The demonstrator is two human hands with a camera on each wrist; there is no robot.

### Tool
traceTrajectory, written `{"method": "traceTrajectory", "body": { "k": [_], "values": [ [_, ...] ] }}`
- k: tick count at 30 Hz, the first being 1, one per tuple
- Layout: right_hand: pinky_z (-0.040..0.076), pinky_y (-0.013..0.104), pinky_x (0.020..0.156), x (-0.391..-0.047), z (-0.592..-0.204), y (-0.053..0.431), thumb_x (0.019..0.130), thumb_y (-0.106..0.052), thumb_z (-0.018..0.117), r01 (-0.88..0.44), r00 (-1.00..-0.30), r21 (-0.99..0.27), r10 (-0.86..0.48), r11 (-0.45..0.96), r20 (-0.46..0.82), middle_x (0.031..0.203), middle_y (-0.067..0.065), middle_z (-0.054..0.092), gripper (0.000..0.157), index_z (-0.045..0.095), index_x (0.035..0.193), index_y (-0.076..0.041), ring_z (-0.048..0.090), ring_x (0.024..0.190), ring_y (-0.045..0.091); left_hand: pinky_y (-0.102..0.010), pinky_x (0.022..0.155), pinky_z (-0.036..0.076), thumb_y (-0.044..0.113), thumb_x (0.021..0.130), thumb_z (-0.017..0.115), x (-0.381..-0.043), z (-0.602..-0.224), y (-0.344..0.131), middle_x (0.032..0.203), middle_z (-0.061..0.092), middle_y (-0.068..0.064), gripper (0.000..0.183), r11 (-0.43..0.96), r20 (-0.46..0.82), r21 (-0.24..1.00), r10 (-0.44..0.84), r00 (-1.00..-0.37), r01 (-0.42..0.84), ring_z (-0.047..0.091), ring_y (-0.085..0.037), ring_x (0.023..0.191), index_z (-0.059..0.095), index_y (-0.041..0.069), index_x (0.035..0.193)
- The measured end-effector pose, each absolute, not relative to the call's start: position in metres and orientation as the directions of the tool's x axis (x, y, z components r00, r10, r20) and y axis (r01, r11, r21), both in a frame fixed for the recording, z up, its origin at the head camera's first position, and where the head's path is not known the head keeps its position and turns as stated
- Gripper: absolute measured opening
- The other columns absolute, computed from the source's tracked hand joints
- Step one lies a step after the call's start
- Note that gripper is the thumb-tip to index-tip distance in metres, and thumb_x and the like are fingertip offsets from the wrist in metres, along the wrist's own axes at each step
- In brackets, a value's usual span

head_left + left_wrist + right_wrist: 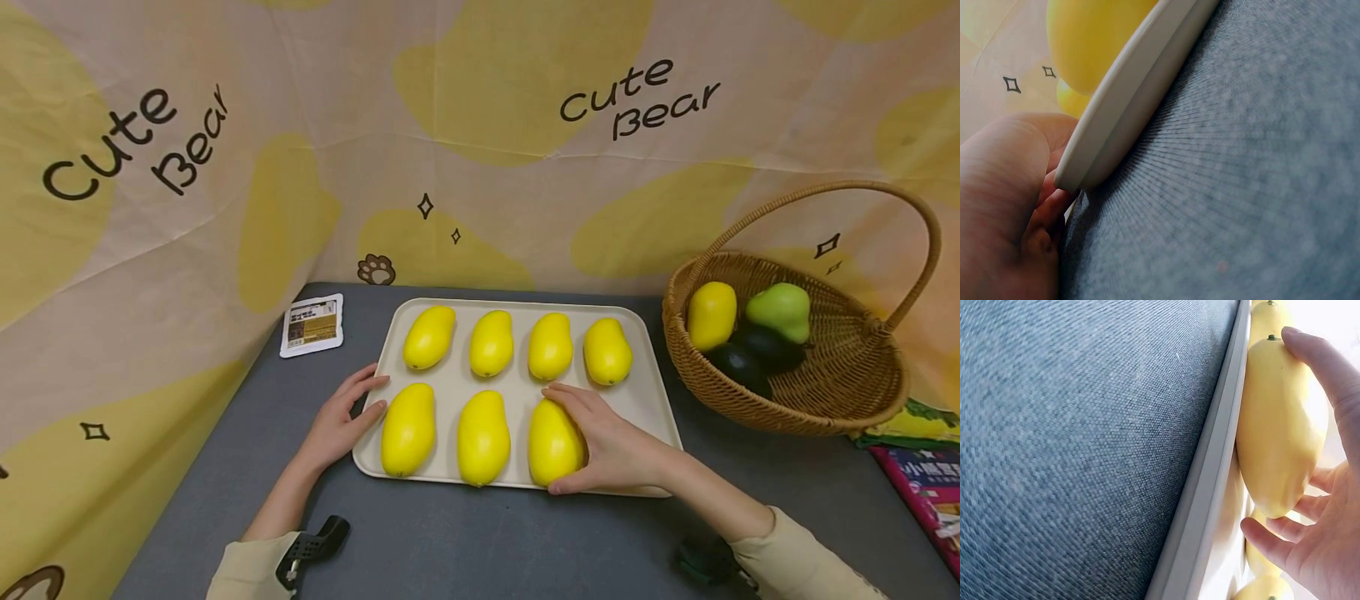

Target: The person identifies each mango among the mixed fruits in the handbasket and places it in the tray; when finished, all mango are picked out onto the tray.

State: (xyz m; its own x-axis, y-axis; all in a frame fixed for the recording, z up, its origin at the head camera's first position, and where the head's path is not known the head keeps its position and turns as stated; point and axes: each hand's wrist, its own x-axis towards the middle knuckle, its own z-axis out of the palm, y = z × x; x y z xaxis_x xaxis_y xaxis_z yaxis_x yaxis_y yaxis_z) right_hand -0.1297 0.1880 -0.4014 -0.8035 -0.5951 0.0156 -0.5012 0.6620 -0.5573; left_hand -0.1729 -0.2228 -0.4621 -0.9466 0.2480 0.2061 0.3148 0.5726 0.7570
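Two rows of yellow mangoes stand on a cream tray (652,392). My right hand (607,442) curves round a mango (553,443) at the right end of the front row. In the right wrist view, the thumb lies by this mango's stem end (1272,347) and the fingers are at its other end. My left hand (341,421) rests against the tray's left rim, fingertips just over the edge. Beside it is the leftmost front mango (408,429), which it does not touch. In the left wrist view, the tray rim (1116,94) partly hides the left fingers.
A wicker basket (855,383) with a tall handle stands right of the tray, holding a mango (712,315), a green pear-like fruit (780,312) and dark fruits (750,358). A white packet (312,325) lies back left. Colourful packages (918,492) lie far right.
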Motion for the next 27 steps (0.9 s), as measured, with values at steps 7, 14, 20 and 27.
{"method": "traceTrajectory", "body": {
  "k": [7,14,20,27],
  "values": [
    [0.033,0.05,0.109,-0.13,-0.401,0.188,0.065,-0.068,0.078,-0.52,-0.797,-0.534,-0.604,0.666,0.023,0.155,0.008,0.027,0.114,0.03,0.152,-0.013,0.028,0.139,0.024,-0.06,0.107,0.027,0.019,0.096,0.063,-0.174,-0.462,-0.221,0.15,0.039,-0.014,0.038,0.565,0.206,0.762,0.25,-0.946,0.316,0.034,-0.037,0.138,0.059,0.006,0.132],
    [0.036,0.05,0.107,-0.129,-0.399,0.189,0.068,-0.071,0.074,-0.528,-0.804,-0.512,-0.593,0.677,0.044,0.155,0.006,0.029,0.11,0.031,0.152,-0.015,0.029,0.14,0.024,-0.059,0.107,0.028,0.018,0.096,0.063,-0.176,-0.464,-0.22,0.15,0.039,-0.013,0.038,0.566,0.214,0.759,0.249,-0.945,0.321,0.034,-0.036,0.138,0.059,0.007,0.132],
    [0.042,0.048,0.101,-0.132,-0.386,0.198,0.079,-0.052,0.076,-0.552,-0.819,-0.494,-0.549,0.672,0.168,0.143,0.003,0.047,0.071,0.054,0.136,-0.017,0.045,0.128,0.022,-0.06,0.107,0.028,0.017,0.096,0.063,-0.175,-0.463,-0.221,0.15,0.039,-0.015,0.038,0.561,0.223,0.758,0.256,-0.941,0.332,0.034,-0.038,0.138,0.058,0.006,0.132],
    [0.055,0.032,0.072,-0.146,-0.346,0.231,0.085,-0.014,0.075,-0.631,-0.776,-0.423,-0.518,0.65,0.361,0.098,-0.009,0.067,0.016,0.07,0.1,-0.017,0.063,0.086,0.012,-0.061,0.107,0.027,0.015,0.095,0.064,-0.173,-0.46,-0.222,0.15,0.038,-0.016,0.04,0.564,0.224,0.756,0.257,-0.94,0.334,0.034,-0.039,0.138,0.058,0.004,0.132]
  ]
}}
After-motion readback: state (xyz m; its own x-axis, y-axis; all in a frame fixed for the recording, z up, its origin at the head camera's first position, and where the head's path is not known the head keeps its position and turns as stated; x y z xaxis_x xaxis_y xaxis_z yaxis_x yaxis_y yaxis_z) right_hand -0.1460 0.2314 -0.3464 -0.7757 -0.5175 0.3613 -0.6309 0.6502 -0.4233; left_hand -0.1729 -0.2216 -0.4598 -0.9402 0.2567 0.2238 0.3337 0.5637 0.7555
